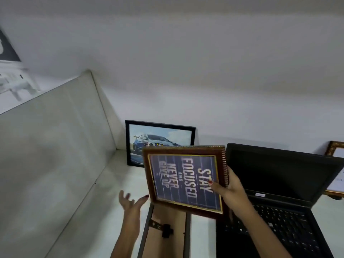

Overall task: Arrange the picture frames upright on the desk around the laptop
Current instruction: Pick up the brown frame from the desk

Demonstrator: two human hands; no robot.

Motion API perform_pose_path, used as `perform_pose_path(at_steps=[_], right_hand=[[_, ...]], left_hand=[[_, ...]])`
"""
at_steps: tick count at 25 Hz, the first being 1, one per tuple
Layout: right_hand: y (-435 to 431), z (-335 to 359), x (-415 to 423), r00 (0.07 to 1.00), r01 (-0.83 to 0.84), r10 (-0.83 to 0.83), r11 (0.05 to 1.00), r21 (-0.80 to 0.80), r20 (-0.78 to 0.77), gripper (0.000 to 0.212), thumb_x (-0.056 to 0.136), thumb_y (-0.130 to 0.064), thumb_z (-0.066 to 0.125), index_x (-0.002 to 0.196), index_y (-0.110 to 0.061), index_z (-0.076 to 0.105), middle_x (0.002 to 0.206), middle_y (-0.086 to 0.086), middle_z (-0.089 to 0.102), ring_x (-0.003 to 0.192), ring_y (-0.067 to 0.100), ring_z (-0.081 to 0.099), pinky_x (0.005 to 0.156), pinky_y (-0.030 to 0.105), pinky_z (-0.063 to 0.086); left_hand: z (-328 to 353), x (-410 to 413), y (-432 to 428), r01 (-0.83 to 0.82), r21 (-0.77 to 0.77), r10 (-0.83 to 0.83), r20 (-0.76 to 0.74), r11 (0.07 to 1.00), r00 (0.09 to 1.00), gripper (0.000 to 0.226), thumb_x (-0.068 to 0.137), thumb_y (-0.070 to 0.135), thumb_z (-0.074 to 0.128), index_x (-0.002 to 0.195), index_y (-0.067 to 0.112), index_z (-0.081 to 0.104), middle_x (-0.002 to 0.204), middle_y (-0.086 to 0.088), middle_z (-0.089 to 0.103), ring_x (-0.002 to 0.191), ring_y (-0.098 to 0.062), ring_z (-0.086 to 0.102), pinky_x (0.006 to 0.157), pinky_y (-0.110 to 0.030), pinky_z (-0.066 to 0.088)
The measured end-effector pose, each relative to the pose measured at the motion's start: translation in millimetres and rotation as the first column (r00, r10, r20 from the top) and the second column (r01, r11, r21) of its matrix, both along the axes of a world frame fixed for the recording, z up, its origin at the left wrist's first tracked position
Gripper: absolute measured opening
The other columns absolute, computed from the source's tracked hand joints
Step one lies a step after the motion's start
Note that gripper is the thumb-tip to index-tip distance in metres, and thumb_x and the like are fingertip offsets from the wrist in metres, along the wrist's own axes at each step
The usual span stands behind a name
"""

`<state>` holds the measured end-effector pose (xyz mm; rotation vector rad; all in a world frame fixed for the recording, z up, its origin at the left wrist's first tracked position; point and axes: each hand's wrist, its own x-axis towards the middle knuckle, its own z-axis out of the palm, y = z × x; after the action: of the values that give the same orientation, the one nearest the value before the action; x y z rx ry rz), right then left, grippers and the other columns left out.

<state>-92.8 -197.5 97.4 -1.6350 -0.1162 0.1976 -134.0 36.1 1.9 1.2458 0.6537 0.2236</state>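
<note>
My right hand [229, 190] grips the right edge of a brown, gold-trimmed frame [186, 180] that reads "STAY FOCUSED AND NEVER GIVE UP". It is held in the air, turned sideways, left of the open black laptop [279, 185]. My left hand [131, 202] is open just left of that frame, fingers spread, not touching it. A black frame with a car picture [158, 138] stands upright against the back wall. A gold frame [336, 168] stands at the right edge behind the laptop. Another frame [167, 231] lies face down on the desk, its brown back showing.
A grey partition panel [55, 155] walls off the left side of the white desk [126, 175]. The white wall [204, 81] runs behind the desk. A white device [14, 79] sits beyond the partition at upper left.
</note>
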Motion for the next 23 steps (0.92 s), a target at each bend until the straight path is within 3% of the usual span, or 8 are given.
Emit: perform_pose_path(at_steps=[2, 4, 7, 11, 13, 15, 18, 23], right_hand=[[9.7, 19.0, 21.4, 0.956, -0.201, 0.251, 0.939, -0.277, 0.155, 0.037, 0.081, -0.006, 0.061, 0.097, -0.038, 0.05, 0.097, -0.009, 0.063, 0.096, 0.011, 0.063, 0.079, 0.031, 0.055], [34.6, 26.4, 35.8, 0.827, -0.352, 0.524, 0.765, -0.539, 0.204, 0.032, 0.081, -0.011, 0.062, 0.099, -0.036, 0.054, 0.096, -0.011, 0.064, 0.093, 0.009, 0.063, 0.08, 0.033, 0.053], [83.3, 17.1, 43.0, 0.665, -0.368, 0.718, 0.554, -0.747, 0.205, 0.033, 0.081, -0.018, 0.063, 0.113, -0.023, 0.057, 0.105, -0.001, 0.069, 0.092, 0.015, 0.064, 0.078, 0.038, 0.053], [91.5, -7.9, 44.5, 0.782, 0.097, 0.229, 0.874, -0.476, 0.58, 0.023, 0.08, -0.034, 0.063, 0.103, -0.03, 0.061, 0.103, -0.012, 0.067, 0.1, 0.007, 0.059, 0.096, 0.03, 0.04], [77.3, -37.8, 39.1, 0.916, 0.205, -0.103, 0.951, -0.23, 0.389, 0.017, 0.081, -0.025, 0.064, 0.094, -0.032, 0.057, 0.098, -0.012, 0.064, 0.094, 0.01, 0.061, 0.077, 0.015, 0.044], [63.6, -81.7, 33.7, 0.995, 0.039, -0.075, 0.882, -0.469, -0.059, 0.03, 0.079, -0.026, 0.066, 0.106, -0.023, 0.052, 0.112, 0.004, 0.062, 0.1, 0.02, 0.059, 0.071, 0.018, 0.046], [55.9, -142.6, 12.9, 0.757, -0.511, -0.008, 0.616, -0.6, -0.653, 0.082, 0.073, -0.045, 0.067, 0.132, -0.004, 0.027, 0.131, 0.012, 0.044, 0.119, 0.024, 0.047, 0.075, 0.022, 0.045], [84.1, -174.3, -5.4, 0.867, -0.364, -0.117, 0.515, -0.776, -0.485, 0.114, 0.056, -0.041, 0.081, 0.138, -0.012, 0.009, 0.138, 0.013, 0.028, 0.122, 0.029, 0.04, 0.091, 0.033, 0.045]], left_hand=[[12.5, -1.6, 26.9, -0.023, 0.338, -0.024, 0.133, 0.941, 0.991, 0.111, 0.053, 0.036, 0.083, 0.139, 0.032, 0.012, 0.153, 0.006, 0.013, 0.138, -0.01, 0.015, 0.109, -0.03, 0.021], [31.8, 0.3, 44.3, 0.175, 0.558, -0.308, 0.154, 0.811, 0.939, 0.117, 0.036, 0.056, 0.081, 0.135, 0.037, 0.024, 0.144, 0.025, 0.027, 0.13, 0.007, 0.026, 0.104, -0.014, 0.024], [46.2, 3.0, 52.0, 0.485, 0.494, -0.569, 0.025, 0.722, 0.822, 0.044, 0.059, 0.037, 0.08, 0.099, 0.033, 0.063, 0.098, 0.016, 0.074, 0.095, -0.007, 0.067, 0.086, -0.029, 0.054], [12.5, -8.5, 68.6, 0.152, 0.232, -0.167, 0.048, 0.961, 0.985, 0.017, 0.082, 0.003, 0.056, 0.092, 0.014, 0.063, 0.075, -0.001, 0.077, 0.069, -0.019, 0.072, 0.062, -0.034, 0.057], [-6.6, -19.8, 84.3, -0.01, -0.005, 0.011, 0.059, 1.0, 0.998, 0.023, 0.083, 0.005, 0.054, 0.104, 0.009, 0.06, 0.081, -0.003, 0.076, 0.072, -0.02, 0.071, 0.067, -0.039, 0.053], [-22.3, -28.5, 97.8, -0.099, -0.14, 0.106, 0.044, 0.985, 0.993, 0.035, 0.084, 0.009, 0.052, 0.119, 0.008, 0.051, 0.1, -0.011, 0.067, 0.088, -0.028, 0.066, 0.074, -0.044, 0.049], [-34.6, -33.9, 108.5, -0.164, -0.202, 0.168, 0.003, 0.965, 0.986, 0.039, 0.088, 0.012, 0.048, 0.126, 0.01, 0.044, 0.106, -0.012, 0.061, 0.099, -0.033, 0.057, 0.08, -0.048, 0.046], [-29.7, -23.7, 112.2, -0.166, -0.108, 0.162, -0.039, 0.98, 0.986, 0.02, 0.088, 0.008, 0.046, 0.1, 0.021, 0.055, 0.1, -0.008, 0.061, 0.096, -0.032, 0.057, 0.084, -0.05, 0.045]])
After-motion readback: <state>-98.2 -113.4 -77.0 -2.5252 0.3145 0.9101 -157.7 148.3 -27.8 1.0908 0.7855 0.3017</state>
